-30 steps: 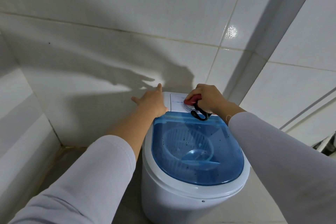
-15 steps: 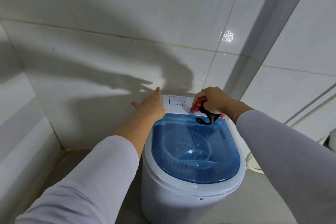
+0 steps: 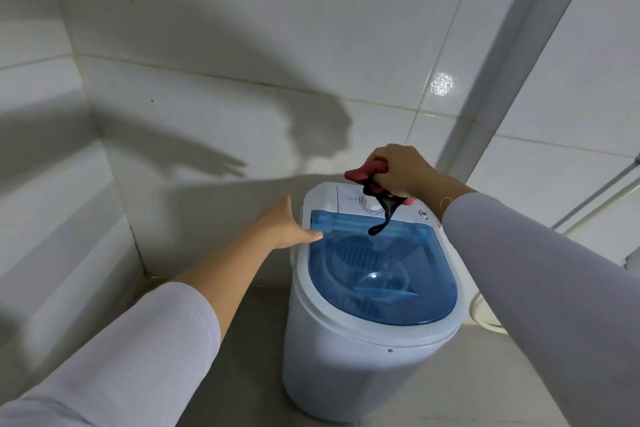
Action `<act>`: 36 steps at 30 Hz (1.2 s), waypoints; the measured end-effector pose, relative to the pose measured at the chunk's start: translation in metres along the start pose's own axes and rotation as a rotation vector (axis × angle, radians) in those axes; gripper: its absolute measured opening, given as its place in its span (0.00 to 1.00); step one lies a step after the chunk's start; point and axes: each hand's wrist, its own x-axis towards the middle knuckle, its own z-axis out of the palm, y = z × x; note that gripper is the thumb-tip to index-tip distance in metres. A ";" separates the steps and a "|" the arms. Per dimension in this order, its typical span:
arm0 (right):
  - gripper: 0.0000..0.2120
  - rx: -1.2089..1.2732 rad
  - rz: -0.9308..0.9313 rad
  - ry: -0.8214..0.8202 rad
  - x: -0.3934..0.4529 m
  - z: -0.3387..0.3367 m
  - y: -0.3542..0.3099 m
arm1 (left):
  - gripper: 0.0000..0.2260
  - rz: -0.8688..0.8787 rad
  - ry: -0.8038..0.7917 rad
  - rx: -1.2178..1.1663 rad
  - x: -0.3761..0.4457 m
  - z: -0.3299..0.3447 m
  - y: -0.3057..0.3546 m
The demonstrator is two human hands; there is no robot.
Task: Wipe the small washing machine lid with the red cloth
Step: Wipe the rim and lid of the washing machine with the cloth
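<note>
- Two hands work here, and we use them differently: our right hand (image 3: 398, 170) is closed tight around the bunched red cloth (image 3: 367, 174), raised just above the white control panel (image 3: 349, 196) at the back of the small washing machine (image 3: 349, 367).
- From that fist a dark strap or loop (image 3: 382, 215) dangles down over the back edge of the lid; we cannot tell whether its tip touches the plastic.
- Our left hand (image 3: 284, 224) is open and flat, fingers stretched out, the thumb resting at the left rear corner of the blue lid (image 3: 381, 281). We judge it is there to steady the light machine against the push of wiping.
- Our cloth is off the surface, so we judge the next stroke needs it lowered onto the lid.
- Beneath the shut, see-through lid we make out the drum basket (image 3: 363, 263).
- Around the machine stand white tiled walls (image 3: 242, 45), with it tucked near a corner.
</note>
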 end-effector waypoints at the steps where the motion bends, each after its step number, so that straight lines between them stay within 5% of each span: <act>1: 0.14 -0.036 -0.056 -0.003 0.001 0.005 -0.009 | 0.52 -0.009 -0.046 0.020 -0.006 -0.001 0.000; 5: 0.13 -0.184 -0.212 0.068 0.005 0.033 -0.037 | 0.56 -0.050 -0.190 0.119 -0.022 0.001 -0.003; 10: 0.13 -0.356 -0.346 0.199 0.004 0.072 -0.047 | 0.55 -0.064 -0.170 0.176 -0.030 0.009 -0.007; 14: 0.16 -0.419 -0.339 0.044 -0.003 0.090 -0.042 | 0.59 -0.128 -0.162 0.198 -0.023 0.012 -0.016; 21: 0.26 -0.129 -0.115 -0.278 -0.007 0.091 -0.043 | 0.57 -0.131 -0.173 0.209 -0.024 0.011 -0.017; 36: 0.20 -0.252 -0.155 -0.224 -0.012 0.100 -0.046 | 0.61 -0.210 -0.167 0.337 -0.016 0.016 -0.017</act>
